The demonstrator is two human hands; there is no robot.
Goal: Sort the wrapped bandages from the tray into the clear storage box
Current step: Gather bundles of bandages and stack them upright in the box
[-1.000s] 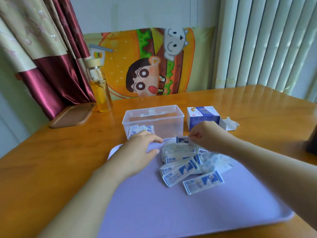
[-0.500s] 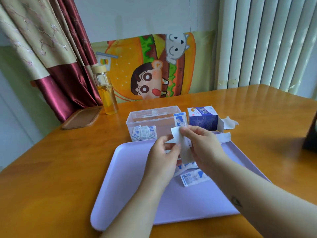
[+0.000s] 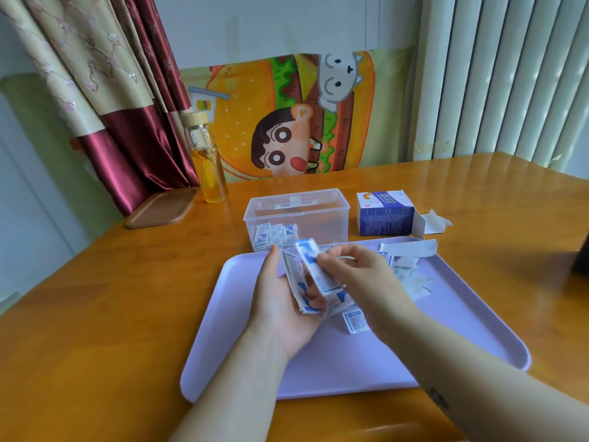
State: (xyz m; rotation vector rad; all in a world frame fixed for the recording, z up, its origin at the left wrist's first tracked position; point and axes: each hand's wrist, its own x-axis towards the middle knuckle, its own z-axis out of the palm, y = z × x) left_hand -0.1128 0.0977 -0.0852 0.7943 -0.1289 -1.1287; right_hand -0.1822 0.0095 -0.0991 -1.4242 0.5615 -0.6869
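A lilac tray (image 3: 446,339) lies on the wooden table, with the clear storage box (image 3: 322,218) just behind it. Several wrapped bandages stand in the box's front left corner (image 3: 275,236). My left hand (image 3: 283,307) is palm up over the tray and holds a small stack of white-and-blue wrapped bandages (image 3: 298,285). My right hand (image 3: 360,275) pinches one wrapped bandage (image 3: 314,266) above that stack. One more wrapped bandage (image 3: 355,322) lies on the tray under my right wrist. Loose wrappers and bandages (image 3: 409,266) lie at the tray's far right.
A blue and white bandage carton (image 3: 384,213) stands open right of the box, with a scrap of paper (image 3: 436,221) beside it. A glass bottle of yellow liquid (image 3: 208,161) and a brown wooden lid (image 3: 162,207) are at the back left. A dark object (image 3: 581,256) sits at the right edge.
Both hands rose from the pile on the tray with bandages. The stack has settled into my upturned left palm, and my right hand now pinches one bandage over it.
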